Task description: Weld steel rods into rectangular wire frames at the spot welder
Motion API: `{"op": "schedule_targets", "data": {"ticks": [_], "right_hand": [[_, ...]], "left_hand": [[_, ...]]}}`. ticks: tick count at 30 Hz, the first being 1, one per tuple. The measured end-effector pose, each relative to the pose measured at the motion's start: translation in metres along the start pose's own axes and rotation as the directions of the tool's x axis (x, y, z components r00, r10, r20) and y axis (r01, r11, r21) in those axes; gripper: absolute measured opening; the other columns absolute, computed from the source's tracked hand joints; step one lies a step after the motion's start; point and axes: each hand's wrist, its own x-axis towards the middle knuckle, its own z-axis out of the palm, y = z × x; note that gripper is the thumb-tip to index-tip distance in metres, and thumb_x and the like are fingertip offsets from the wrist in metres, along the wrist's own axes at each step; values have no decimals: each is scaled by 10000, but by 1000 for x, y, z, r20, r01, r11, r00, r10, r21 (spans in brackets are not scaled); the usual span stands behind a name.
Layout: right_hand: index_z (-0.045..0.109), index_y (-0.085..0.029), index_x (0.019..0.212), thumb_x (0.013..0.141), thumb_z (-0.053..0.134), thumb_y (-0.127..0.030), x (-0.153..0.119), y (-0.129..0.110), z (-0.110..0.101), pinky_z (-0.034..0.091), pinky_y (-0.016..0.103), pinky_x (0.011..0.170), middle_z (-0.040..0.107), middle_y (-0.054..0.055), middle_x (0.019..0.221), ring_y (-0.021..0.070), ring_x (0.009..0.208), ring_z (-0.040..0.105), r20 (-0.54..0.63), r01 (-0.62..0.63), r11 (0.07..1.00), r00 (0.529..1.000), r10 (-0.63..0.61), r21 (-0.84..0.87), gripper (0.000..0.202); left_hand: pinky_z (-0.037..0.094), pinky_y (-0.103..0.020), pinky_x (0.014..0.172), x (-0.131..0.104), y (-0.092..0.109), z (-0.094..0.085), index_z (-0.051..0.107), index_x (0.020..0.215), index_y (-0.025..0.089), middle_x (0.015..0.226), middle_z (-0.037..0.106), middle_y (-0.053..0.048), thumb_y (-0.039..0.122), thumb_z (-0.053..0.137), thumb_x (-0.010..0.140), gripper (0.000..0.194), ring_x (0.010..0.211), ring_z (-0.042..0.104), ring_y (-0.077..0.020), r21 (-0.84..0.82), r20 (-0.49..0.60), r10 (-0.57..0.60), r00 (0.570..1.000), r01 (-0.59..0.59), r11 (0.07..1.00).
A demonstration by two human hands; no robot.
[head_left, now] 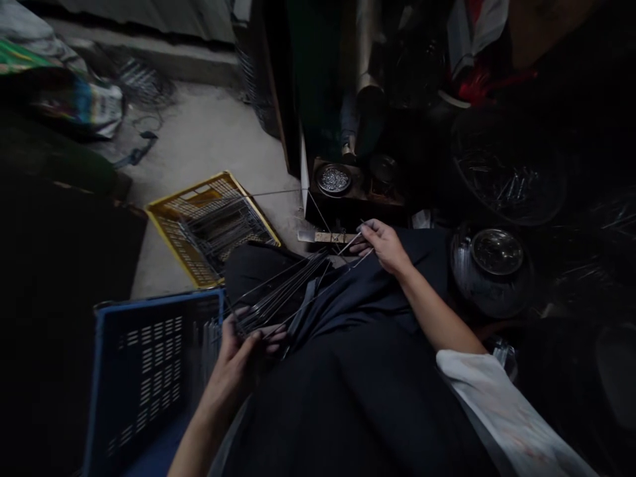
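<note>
Over my lap, covered in dark cloth, lies a bundle of thin bent metal wires. My left hand is closed around the near end of the bundle. My right hand pinches a thin wire piece near the far ends of the bundle; whether it belongs to the bundle I cannot tell. Just beyond the right hand is a flat wood-coloured strip at the front of a dark machine or bench. A small round dish of shiny metal bits sits above it.
A yellow crate with wire pieces stands on the floor ahead left. Close on my left is a blue crate. To the right are a round lidded container and a wide basin holding metal pieces. Wire coils lie at the back left.
</note>
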Motion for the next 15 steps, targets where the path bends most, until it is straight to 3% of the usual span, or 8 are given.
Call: {"op": "schedule_targets", "data": {"ticks": [4, 8, 11, 15], "right_hand": [[514, -193, 905, 809, 701, -535, 12, -18, 31, 542, 189, 480, 730, 30, 782, 171, 627, 727, 132, 19, 1000, 991, -20, 6, 402], [500, -195, 909, 892, 651, -424, 24, -30, 46, 556, 194, 496, 732, 23, 812, 165, 653, 733, 160, -28, 998, 987, 20, 50, 275], [487, -192, 883, 945, 584, -295, 45, -21, 44, 559, 204, 492, 735, 29, 825, 161, 661, 730, 58, -105, 990, 993, 99, 96, 155], [482, -194, 875, 960, 541, -202, 82, -2, 30, 543, 191, 469, 718, 10, 779, 144, 643, 718, -166, -141, 974, 971, 171, 178, 104]], "left_hand": [[598, -301, 647, -6, 7, 1, 89, 1516, 391, 934, 754, -55, 348, 795, 734, 1055, 892, 729, -282, -83, 28, 51, 998, -49, 995], [596, -352, 709, 5, -7, 8, -48, 1528, 386, 1002, 749, -83, 361, 750, 802, 1079, 951, 715, -300, -134, 214, 45, 976, -16, 991], [575, -352, 702, 19, -19, 23, -98, 1516, 397, 1001, 750, -92, 400, 737, 816, 1089, 921, 720, -302, -174, 362, 30, 932, 36, 984], [559, -345, 683, 34, -26, 37, -93, 1499, 451, 965, 754, -65, 434, 736, 808, 1079, 855, 726, -282, -182, 419, 64, 906, 15, 983]]}}
